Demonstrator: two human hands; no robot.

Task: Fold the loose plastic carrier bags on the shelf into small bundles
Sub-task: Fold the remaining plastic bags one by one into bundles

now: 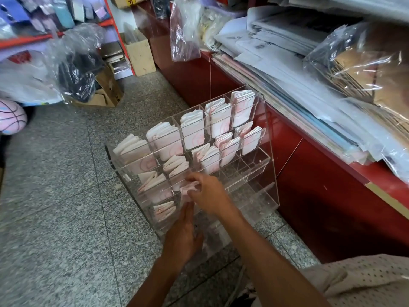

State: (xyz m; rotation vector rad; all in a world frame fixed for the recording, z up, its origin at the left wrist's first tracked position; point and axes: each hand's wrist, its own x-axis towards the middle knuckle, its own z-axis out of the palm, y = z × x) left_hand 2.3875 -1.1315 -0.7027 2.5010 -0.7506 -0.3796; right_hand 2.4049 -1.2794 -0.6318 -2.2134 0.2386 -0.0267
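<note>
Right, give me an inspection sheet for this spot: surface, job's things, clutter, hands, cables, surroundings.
Surface: speckled stone floor; a clear organiser stands on it against a red counter.
Job's things: folded bags fill the upper compartments; the lower right ones look empty. One pink bundle sits at the fingers.
Clutter: papers and clear bags heaped on the counter.
Hands: right hand pinches the bundle; left hand lies below with straight fingers, contact unclear.
Cables: nothing seen.
Surroundings: cardboard boxes, a pink basketball, a shelf of packets.
</note>
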